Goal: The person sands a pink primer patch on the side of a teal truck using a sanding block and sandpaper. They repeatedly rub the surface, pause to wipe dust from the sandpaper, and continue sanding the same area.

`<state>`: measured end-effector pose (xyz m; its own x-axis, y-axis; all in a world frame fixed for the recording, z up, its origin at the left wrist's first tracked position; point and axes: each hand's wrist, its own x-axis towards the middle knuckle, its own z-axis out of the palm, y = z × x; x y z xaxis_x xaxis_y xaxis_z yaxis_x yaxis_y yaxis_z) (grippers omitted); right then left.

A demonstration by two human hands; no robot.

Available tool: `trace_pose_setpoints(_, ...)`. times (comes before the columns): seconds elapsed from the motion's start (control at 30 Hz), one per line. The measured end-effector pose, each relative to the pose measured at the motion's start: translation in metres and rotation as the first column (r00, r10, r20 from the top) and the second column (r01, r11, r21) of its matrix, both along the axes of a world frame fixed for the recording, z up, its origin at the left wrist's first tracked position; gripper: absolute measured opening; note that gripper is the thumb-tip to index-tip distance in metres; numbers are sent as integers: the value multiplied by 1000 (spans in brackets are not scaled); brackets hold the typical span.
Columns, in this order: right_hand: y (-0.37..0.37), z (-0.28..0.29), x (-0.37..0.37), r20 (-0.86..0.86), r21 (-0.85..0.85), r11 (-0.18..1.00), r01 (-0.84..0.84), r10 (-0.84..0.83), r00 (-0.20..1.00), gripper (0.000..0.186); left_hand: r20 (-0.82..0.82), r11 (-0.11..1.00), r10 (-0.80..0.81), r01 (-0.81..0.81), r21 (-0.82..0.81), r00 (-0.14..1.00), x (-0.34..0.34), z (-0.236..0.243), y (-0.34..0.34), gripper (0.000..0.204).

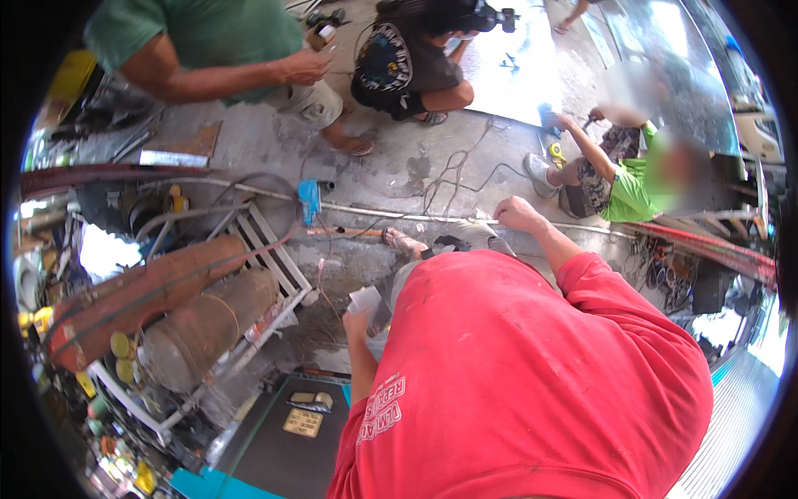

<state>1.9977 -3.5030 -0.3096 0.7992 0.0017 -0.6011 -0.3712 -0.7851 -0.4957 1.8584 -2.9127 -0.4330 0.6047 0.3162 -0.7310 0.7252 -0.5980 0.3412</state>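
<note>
Below me is my red shirt (532, 366), with my feet just past it. My left hand (357, 320) is closed on a folded piece of white paper (364, 299), low beside my left leg. Out to the right, my right hand (519, 214) hangs over the concrete floor near a pale pipe (416, 214). Its fingers are curled together, and I cannot make out whether anything is between them. Beyond the pipe, dark cables (449, 179) trail over the floor.
Two rusty gas cylinders (208, 333) lie in a white metal frame at left. A blue object (309, 202) stands by the pipe. Ahead, people in green (224, 41), black (407, 66) and lime green (636, 191) work around a large white sheet (507, 79).
</note>
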Motion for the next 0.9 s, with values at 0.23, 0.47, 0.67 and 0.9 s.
trace_pose_setpoints(0.23,-23,-21,-28,20,44,999,19,-20,1000,24,-116,983,-183,179,-44,976,9,32,-31,38)
trace_pose_setpoints(0.47,-91,-30,-94,-120,243,954,173,-147,982,22,-68,990,-135,133,-38,989,70,87,-113,38)
trace_pose_setpoints(0.67,-156,-46,-157,-106,133,975,180,-167,980,24,77,960,-236,244,-140,969,108,126,-191,38)
trace_pose_setpoints(0.9,-198,-42,-213,-286,175,804,568,-511,811,24,46,923,-380,382,-36,924,110,109,-257,38)
